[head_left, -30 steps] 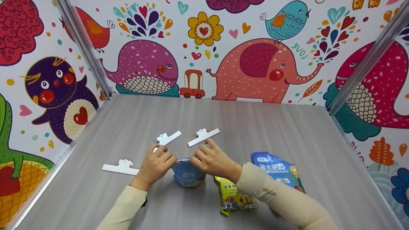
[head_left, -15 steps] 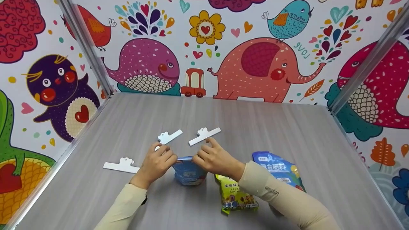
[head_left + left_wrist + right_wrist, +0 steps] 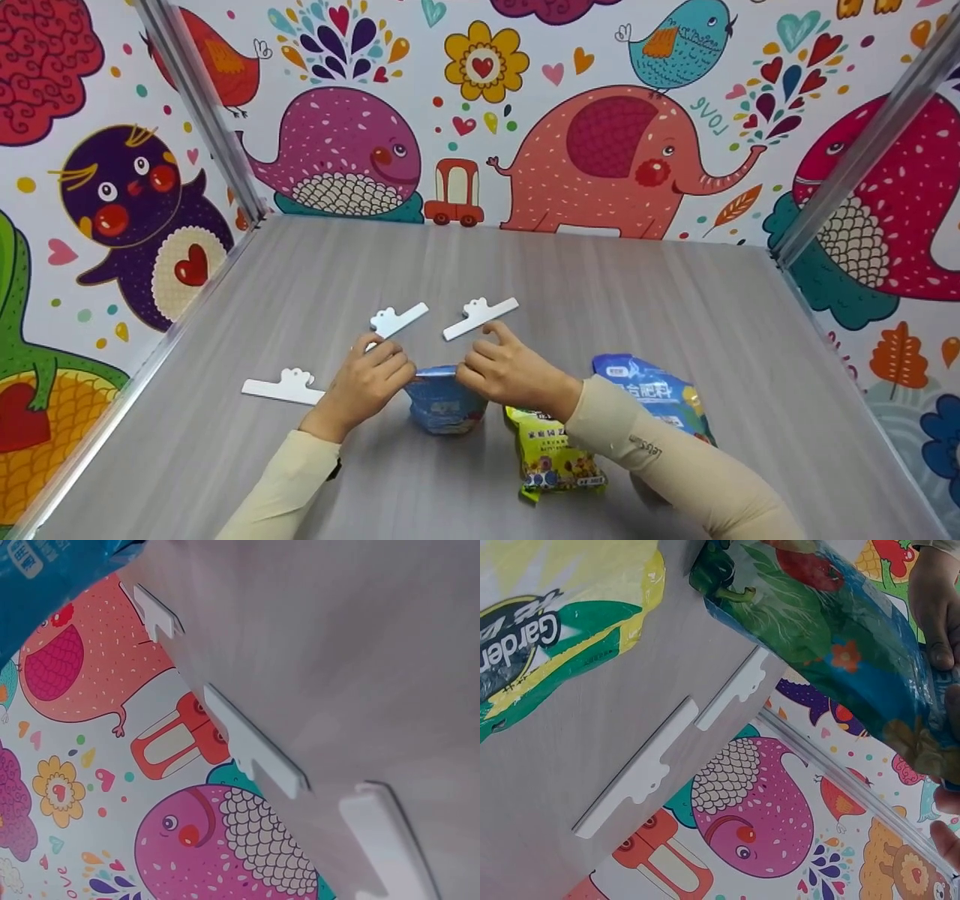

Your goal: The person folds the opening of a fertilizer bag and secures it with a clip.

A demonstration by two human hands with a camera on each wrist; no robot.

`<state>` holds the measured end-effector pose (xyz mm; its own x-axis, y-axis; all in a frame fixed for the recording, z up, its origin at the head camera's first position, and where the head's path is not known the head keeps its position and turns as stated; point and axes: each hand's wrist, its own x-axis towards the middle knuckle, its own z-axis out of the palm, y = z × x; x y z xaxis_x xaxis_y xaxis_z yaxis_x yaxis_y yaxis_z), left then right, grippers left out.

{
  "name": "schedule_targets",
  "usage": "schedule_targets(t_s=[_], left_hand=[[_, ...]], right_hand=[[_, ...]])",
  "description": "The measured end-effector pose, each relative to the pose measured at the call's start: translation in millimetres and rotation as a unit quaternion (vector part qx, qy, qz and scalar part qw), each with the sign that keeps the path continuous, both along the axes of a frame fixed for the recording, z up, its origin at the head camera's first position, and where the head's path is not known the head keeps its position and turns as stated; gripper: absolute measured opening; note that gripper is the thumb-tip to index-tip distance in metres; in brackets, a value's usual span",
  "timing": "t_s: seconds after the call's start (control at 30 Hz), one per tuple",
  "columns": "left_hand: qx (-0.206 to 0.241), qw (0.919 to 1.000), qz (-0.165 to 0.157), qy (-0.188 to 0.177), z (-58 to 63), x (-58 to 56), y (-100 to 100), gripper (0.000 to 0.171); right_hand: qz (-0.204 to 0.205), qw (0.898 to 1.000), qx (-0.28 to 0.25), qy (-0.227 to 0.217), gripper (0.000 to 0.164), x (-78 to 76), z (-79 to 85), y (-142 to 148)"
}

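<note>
A blue printed plastic bag stands upright on the table between the two hands. My left hand pinches the left end of its top edge, fingers curled. At the right end of that edge my right hand pinches too, index finger raised and bent. Close up in the right wrist view, the bag shows vegetable pictures, with the left hand at its far end. Only a blue corner of the bag enters the left wrist view. Both thumbs are mostly hidden in the head view.
Three white bag clips lie on the table: a left clip, a middle clip and a right clip beyond the hands. A yellow-green bag and a larger blue bag lie by the right forearm. Patterned walls enclose the table.
Both hands keep their pinch on the bag's top edge. The right hand has shifted very slightly to the right; the bag stays in place.
</note>
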<state>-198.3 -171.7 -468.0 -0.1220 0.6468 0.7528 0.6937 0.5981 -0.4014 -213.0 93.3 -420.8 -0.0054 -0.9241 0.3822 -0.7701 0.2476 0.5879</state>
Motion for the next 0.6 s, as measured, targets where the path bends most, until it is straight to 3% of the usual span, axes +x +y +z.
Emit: schedule_targets(t_s=[0.6], left_hand=[[-0.045, 0.9983, 0.021, -0.032, 0.8, 5.4, -6.8, 0.032]], right_hand=[[-0.015, 0.997, 0.058, -0.041, 0.034, 0.5, 7.4, 10.3]])
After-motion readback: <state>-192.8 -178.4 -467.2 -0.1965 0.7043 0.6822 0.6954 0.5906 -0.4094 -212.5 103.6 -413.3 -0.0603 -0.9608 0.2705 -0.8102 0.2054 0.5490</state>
